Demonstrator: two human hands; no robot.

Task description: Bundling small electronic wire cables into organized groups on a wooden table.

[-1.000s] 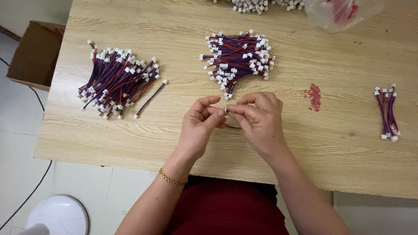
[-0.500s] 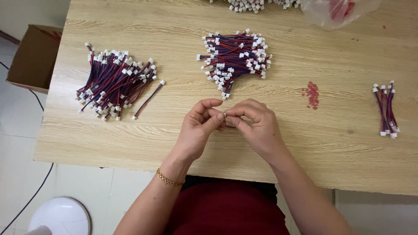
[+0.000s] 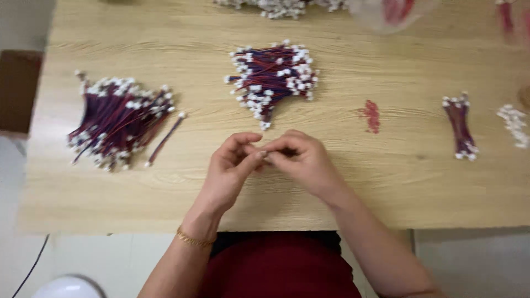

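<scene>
My left hand [image 3: 232, 165] and right hand [image 3: 301, 160] meet over the near middle of the desk [image 3: 331, 187], fingertips touching. Between them I pinch something small and pale, a connector [image 3: 264, 154], but it is too blurred and too covered by my fingers to tell more. Both grips are closed on it: left thumb and forefinger from one side, right fingers curled in from the other. The hands hover just above the wood, near the desk's front edge.

Just beyond my hands lies the middle pile [image 3: 271, 77] of red-and-dark wires with white plugs, fanned out, its nearest tip close to my fingertips. Well to the left sits a bigger pile [image 3: 118, 118] of the same wires, one loose wire [image 3: 165, 138] lying beside its right edge. To the right there is a red smear [image 3: 371, 115], then a small bundle [image 3: 459, 126], and a few white plugs [image 3: 514, 124] near the edge of view. A gold bracelet [image 3: 193, 240] circles my left wrist.
</scene>
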